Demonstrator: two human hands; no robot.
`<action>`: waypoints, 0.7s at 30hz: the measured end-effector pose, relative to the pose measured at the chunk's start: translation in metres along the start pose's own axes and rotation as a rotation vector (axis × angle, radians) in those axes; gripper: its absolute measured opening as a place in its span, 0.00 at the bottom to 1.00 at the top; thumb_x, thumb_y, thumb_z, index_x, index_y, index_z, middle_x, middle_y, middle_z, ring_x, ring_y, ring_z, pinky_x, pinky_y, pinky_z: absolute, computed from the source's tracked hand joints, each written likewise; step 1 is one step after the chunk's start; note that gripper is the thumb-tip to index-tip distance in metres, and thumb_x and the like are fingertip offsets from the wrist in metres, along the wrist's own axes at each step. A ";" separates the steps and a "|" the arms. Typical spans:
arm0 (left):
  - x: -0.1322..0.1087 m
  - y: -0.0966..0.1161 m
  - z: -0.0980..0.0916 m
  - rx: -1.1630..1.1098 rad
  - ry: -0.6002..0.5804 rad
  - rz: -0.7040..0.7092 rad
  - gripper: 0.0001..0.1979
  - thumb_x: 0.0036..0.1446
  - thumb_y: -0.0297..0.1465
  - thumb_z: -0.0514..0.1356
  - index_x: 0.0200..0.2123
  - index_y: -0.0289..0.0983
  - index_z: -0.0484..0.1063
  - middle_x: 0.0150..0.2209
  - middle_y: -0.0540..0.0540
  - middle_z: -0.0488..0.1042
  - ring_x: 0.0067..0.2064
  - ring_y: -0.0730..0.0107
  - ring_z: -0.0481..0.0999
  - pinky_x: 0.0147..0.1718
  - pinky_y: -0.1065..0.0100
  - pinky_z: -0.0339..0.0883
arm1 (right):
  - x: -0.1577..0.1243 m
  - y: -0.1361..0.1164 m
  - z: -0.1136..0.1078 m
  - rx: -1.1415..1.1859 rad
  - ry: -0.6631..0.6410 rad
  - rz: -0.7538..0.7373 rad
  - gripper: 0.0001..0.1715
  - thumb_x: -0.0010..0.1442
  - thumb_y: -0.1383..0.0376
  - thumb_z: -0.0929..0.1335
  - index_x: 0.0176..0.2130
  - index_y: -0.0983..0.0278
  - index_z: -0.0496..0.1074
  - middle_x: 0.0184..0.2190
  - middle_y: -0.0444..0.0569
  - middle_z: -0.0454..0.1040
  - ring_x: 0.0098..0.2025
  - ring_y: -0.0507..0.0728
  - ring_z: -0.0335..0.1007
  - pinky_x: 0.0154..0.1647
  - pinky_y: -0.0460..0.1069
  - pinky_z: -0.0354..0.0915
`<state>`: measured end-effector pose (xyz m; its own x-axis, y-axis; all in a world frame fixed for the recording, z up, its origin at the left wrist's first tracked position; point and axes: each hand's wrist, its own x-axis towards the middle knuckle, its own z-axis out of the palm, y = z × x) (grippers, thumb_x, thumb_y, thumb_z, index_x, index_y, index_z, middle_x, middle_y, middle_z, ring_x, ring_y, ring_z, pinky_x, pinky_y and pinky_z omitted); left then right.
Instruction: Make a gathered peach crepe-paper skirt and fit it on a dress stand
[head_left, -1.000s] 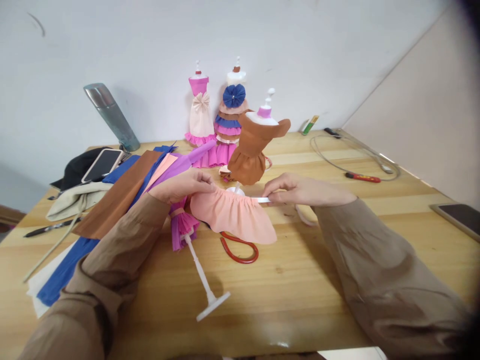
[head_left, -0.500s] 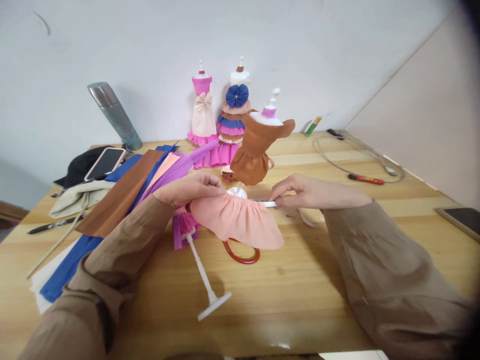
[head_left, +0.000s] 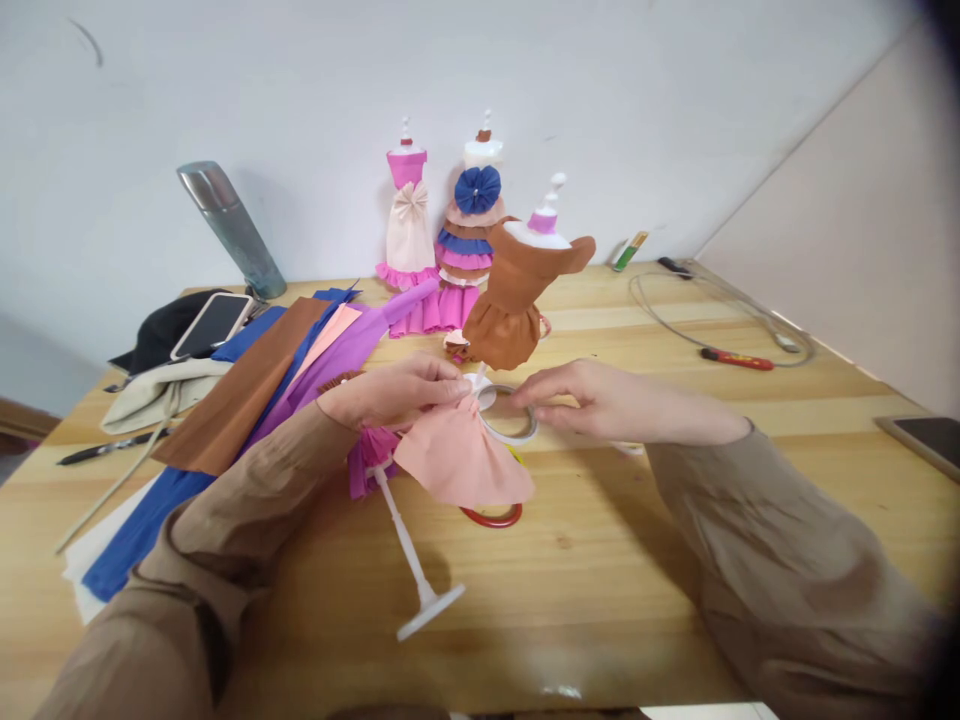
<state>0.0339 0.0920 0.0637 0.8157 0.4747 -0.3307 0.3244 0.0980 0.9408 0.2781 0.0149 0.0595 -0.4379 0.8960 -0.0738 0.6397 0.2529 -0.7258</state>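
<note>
Gathered pale-pink fabric piece [head_left: 465, 458] hangs above a light wooden table [head_left: 570, 610].
The left hand [head_left: 397, 390] pinches its gathered edge; the right hand [head_left: 585, 397] has fingers clamped on a thin whitish ring [head_left: 513, 439].

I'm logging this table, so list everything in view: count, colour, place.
Ruffle: 1, peach, in left hand
Tape roll: 1, pale, at right hand
Upright forms: 3; pink, mixed, brown; behind hands
Tilted form: 1, white, centre
Loop: 1, red, partly behind ruffle
Strips: several; brown, blue, peach, purple; left
Sheet: 1, white, left
Bundles: 2; black, beige; left
Cord: 1, beige, left
Pen: 1, black, left
Bottle: 1, grey, back left
Phones: 2, dark, left and right
Tube: 1, green, back right
Cable: 1, grey, right
Handle: 1, red, right
Wall: 1, pale, behind
Table: 1, pale wood, below
Hands: 2, bare, centre
Sleeves: 2, brown, front
</note>
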 end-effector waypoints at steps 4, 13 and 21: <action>0.000 -0.004 0.003 0.104 -0.045 0.057 0.22 0.58 0.48 0.59 0.23 0.37 0.64 0.18 0.55 0.54 0.18 0.79 0.51 0.17 0.71 0.42 | 0.008 -0.017 0.021 0.081 0.049 -0.031 0.13 0.60 0.61 0.66 0.38 0.63 0.79 0.37 0.48 0.81 0.36 0.56 0.74 0.37 0.49 0.68; 0.005 -0.006 0.006 0.483 0.107 0.227 0.22 0.63 0.43 0.48 0.21 0.37 0.59 0.20 0.54 0.55 0.22 0.77 0.56 0.20 0.72 0.50 | 0.026 -0.014 0.061 0.453 0.252 0.014 0.13 0.55 0.57 0.69 0.33 0.66 0.73 0.32 0.49 0.75 0.34 0.55 0.70 0.36 0.50 0.66; 0.006 -0.022 0.018 1.159 0.354 0.449 0.20 0.67 0.31 0.47 0.24 0.34 0.69 0.23 0.47 0.68 0.26 0.71 0.63 0.28 0.67 0.57 | 0.032 -0.006 0.073 0.395 0.310 0.049 0.14 0.55 0.56 0.69 0.30 0.65 0.73 0.29 0.49 0.76 0.33 0.56 0.71 0.35 0.50 0.67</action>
<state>0.0402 0.0769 0.0402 0.8483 0.4901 0.2005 0.4258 -0.8564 0.2921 0.2144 0.0154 0.0115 -0.1666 0.9848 0.0488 0.3403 0.1039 -0.9345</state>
